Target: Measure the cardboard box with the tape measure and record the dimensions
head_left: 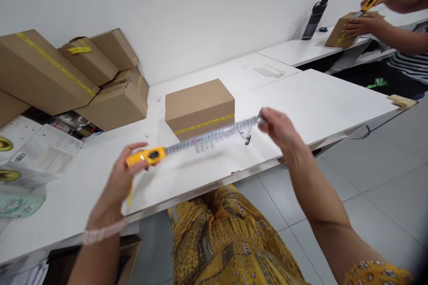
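My left hand (123,178) is closed around the yellow case of a tape measure (146,156), and a thin yellow strip hangs below it. From the case a silvery marked blade (207,136), blurred by motion, stretches up to the right. My right hand (277,128) pinches the far end of this blade. Just behind the blade stands a closed brown cardboard box (200,102) with a yellow marked strip along its front; the blade covers part of its lower edge. Printed text (209,144) and a small dark item (248,139) show near the blade.
Several cardboard boxes (43,71) are stacked at the left against the wall, above a white avocado-print package (47,151). A green-white pack (22,202) lies nearer. At the right, a co-worker's hands (364,26) hold a yellow tool over another box (337,33), near a dark bottle (315,18).
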The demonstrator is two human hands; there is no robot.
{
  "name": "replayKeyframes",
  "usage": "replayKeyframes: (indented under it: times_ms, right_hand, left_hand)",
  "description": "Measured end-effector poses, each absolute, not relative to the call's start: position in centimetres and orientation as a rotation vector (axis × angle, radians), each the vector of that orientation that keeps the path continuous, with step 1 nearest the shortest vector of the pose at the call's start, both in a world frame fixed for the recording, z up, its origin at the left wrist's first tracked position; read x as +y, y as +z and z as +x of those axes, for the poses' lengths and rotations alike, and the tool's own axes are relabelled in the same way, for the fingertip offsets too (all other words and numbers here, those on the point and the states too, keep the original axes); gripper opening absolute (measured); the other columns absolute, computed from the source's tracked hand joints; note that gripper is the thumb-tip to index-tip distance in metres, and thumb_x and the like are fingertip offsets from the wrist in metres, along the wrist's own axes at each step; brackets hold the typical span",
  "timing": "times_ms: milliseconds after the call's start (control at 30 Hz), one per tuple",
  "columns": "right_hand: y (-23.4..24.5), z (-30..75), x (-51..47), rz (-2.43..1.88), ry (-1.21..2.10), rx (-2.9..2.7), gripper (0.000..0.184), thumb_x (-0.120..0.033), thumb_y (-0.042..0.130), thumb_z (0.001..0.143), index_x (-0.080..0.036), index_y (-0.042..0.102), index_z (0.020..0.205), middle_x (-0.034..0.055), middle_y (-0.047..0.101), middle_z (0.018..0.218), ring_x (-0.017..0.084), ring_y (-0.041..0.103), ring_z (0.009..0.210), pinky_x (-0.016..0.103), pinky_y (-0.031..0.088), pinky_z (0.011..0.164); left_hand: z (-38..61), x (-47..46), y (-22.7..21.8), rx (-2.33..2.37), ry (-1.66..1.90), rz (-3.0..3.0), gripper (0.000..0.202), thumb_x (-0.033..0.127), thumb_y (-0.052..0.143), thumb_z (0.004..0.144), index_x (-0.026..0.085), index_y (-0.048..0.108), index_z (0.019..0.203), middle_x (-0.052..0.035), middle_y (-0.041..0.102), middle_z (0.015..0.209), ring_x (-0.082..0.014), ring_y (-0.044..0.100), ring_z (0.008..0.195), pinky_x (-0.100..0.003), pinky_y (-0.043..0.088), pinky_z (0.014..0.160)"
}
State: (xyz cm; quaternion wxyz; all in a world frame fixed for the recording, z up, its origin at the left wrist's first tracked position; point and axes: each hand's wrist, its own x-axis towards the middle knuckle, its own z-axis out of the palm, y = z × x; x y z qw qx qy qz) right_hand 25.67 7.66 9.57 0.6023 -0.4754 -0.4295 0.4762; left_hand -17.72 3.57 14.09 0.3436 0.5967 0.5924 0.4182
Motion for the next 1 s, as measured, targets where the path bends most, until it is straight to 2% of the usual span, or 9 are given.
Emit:
replayKeyframes:
  times_ms: [67, 167, 333, 433, 567, 633, 767, 867, 1000]
  right_hand:
    - [11.7, 27.6, 12.8, -1.098, 1.048, -0.937, 0.045, -0.054, 0.068, 0.092, -0.025, 0.047, 0.063, -0.0042, 0.038, 0.057, 0.011, 0.035, 0.052, 0.029, 0.032, 0.051]
    - [13.3, 27.8, 19.2, -1.136, 1.017, -0.906, 0.044, -0.052, 0.073, 0.088, -0.025, 0.047, 0.065, -0.0025, 0.043, 0.06, 0.013, 0.04, 0.057, 0.031, 0.035, 0.053]
    - [12.5, 23.6, 24.2, -1.273, 1.004, -0.948, 0.037, -0.047, 0.065, 0.094, -0.021, 0.051, 0.072, -0.0012, 0.053, 0.067, 0.011, 0.048, 0.068, 0.029, 0.043, 0.064]
    - [11.5, 21.0, 25.1, -1.306, 0.984, -0.993, 0.029, -0.037, 0.07, 0.089, -0.019, 0.053, 0.074, -0.0012, 0.058, 0.072, 0.011, 0.05, 0.071, 0.026, 0.043, 0.065]
    - [10.9, 19.6, 25.5, -1.352, 0.985, -1.025, 0.022, -0.031, 0.075, 0.081, -0.019, 0.058, 0.087, 0.0016, 0.066, 0.087, 0.013, 0.057, 0.076, 0.024, 0.044, 0.064]
    - [10.9, 19.6, 25.4, -1.382, 1.011, -1.038, 0.023, -0.034, 0.073, 0.082, -0.018, 0.059, 0.091, 0.0038, 0.068, 0.091, 0.014, 0.059, 0.078, 0.025, 0.045, 0.064]
    - [11.0, 19.9, 25.3, -1.441, 1.049, -1.054, 0.022, -0.037, 0.07, 0.085, -0.018, 0.059, 0.086, 0.0052, 0.069, 0.088, 0.014, 0.059, 0.075, 0.025, 0.045, 0.063]
    - [11.1, 19.9, 25.3, -1.474, 1.051, -1.06, 0.023, -0.039, 0.07, 0.086, -0.019, 0.058, 0.084, 0.005, 0.068, 0.084, 0.014, 0.057, 0.073, 0.026, 0.045, 0.061]
    - [11.0, 19.7, 25.4, -1.501, 1.024, -1.095, 0.026, -0.04, 0.072, 0.082, -0.02, 0.057, 0.08, 0.0052, 0.066, 0.079, 0.015, 0.056, 0.071, 0.027, 0.043, 0.058]
  left_hand:
    - [-20.8, 7.4, 16.5, 1.534, 1.255, 1.413, 0.046, 0.039, 0.082, 0.067, 0.028, 0.067, 0.109, -0.0003, 0.078, 0.087, -0.0206, 0.069, 0.067, -0.033, 0.054, 0.06]
    - [-22.9, 12.6, 18.9, 1.507, 1.344, 1.377, 0.042, 0.048, 0.083, 0.065, 0.025, 0.069, 0.097, -0.0044, 0.079, 0.095, -0.0224, 0.071, 0.079, -0.035, 0.057, 0.066]
    - [-20.9, 18.1, 18.2, 1.392, 1.358, 1.313, 0.035, 0.046, 0.082, 0.07, 0.022, 0.069, 0.091, -0.0081, 0.077, 0.094, -0.0222, 0.07, 0.08, -0.036, 0.057, 0.07]
    - [-18.7, 19.9, 16.6, 1.337, 1.35, 1.266, 0.027, 0.036, 0.081, 0.079, 0.018, 0.069, 0.095, -0.0074, 0.076, 0.095, -0.0182, 0.07, 0.078, -0.032, 0.056, 0.071]
    - [-16.5, 21.0, 14.9, 1.272, 1.372, 1.194, 0.022, 0.033, 0.071, 0.094, 0.014, 0.068, 0.104, -0.0058, 0.073, 0.099, -0.0159, 0.069, 0.082, -0.032, 0.058, 0.076]
    - [-16.0, 21.0, 14.6, 1.228, 1.386, 1.148, 0.021, 0.03, 0.072, 0.093, 0.013, 0.069, 0.104, -0.0064, 0.074, 0.098, -0.0157, 0.07, 0.084, -0.031, 0.058, 0.081]
    - [-15.8, 20.5, 14.3, 1.162, 1.396, 1.066, 0.026, 0.026, 0.079, 0.085, 0.012, 0.07, 0.106, -0.0089, 0.078, 0.099, -0.0182, 0.073, 0.09, -0.033, 0.057, 0.09]
    - [-15.7, 20.8, 14.2, 1.147, 1.41, 1.017, 0.026, 0.028, 0.075, 0.09, 0.011, 0.069, 0.11, -0.011, 0.076, 0.107, -0.0209, 0.072, 0.097, -0.036, 0.058, 0.092]
    - [-15.6, 22.1, 14.5, 1.183, 1.433, 0.954, 0.036, 0.036, 0.066, 0.098, 0.015, 0.063, 0.127, -0.0116, 0.066, 0.127, -0.0244, 0.068, 0.108, -0.045, 0.059, 0.092]
